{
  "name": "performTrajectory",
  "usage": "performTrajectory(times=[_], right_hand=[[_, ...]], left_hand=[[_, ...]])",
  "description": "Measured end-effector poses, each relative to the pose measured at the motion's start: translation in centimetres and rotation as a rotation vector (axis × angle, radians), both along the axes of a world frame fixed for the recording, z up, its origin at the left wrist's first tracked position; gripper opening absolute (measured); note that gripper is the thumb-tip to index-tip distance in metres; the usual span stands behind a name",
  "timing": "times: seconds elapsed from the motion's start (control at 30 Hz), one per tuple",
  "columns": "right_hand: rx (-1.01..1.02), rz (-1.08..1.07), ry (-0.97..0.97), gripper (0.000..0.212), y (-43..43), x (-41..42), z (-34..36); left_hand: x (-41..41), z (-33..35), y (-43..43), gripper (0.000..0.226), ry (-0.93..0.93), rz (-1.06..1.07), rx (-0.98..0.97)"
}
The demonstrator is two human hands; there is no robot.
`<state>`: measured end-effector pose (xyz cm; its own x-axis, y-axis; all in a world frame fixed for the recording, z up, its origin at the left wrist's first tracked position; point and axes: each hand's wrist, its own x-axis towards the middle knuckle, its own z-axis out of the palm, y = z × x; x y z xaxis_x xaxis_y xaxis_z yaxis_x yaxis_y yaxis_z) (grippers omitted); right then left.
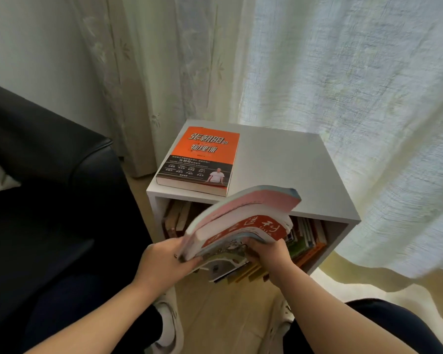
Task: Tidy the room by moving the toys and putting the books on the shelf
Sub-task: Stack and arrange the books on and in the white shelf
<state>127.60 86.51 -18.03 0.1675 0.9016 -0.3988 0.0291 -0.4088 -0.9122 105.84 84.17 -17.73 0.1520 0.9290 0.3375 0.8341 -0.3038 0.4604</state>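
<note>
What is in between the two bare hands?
In the head view, a floppy stack of paperback books, with a pink cover on top, fills the gap between the left hand and the right hand. Both grip its near edge.

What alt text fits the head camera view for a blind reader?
The left hand and right hand grip a stack of books before a white shelf with more books inside. An orange book lies flat on its top, near a dark sofa and pale curtains.
</note>
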Motion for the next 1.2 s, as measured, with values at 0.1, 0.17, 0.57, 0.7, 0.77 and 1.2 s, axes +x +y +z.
performTrajectory(times=[0.1,0.17,0.57,0.7,0.77,1.2], right_hand=[[-0.030,-0.073,0.221,0.023,0.8,0.2,-0.5],[-0.024,-0.125,0.351,0.025,1.5,0.6,-0.5],[-0.127,-0.191,0.537,0.027,6.4,1.1,-4.0],[-0.164,-0.217,0.533,0.027,8.1,-0.3,-5.4],[-0.182,-0.214,0.550,0.032,8.9,-1.1,-5.0],[-0.130,0.078,0.306,0.011,10.1,1.2,-1.8]], left_hand=[[1.1,-1.0,0.1,0.030,-0.034,-0.034,-0.007],[2.1,-2.4,0.0,0.029,-0.065,-0.045,0.036],[2.7,-8.0,1.9,0.050,0.000,-0.140,-0.148],[3.0,-10.0,2.9,0.057,-0.031,-0.094,-0.228],[4.1,-10.4,3.8,0.060,-0.020,0.023,-0.280],[10.2,-10.6,6.8,0.043,0.059,0.230,-0.467]])
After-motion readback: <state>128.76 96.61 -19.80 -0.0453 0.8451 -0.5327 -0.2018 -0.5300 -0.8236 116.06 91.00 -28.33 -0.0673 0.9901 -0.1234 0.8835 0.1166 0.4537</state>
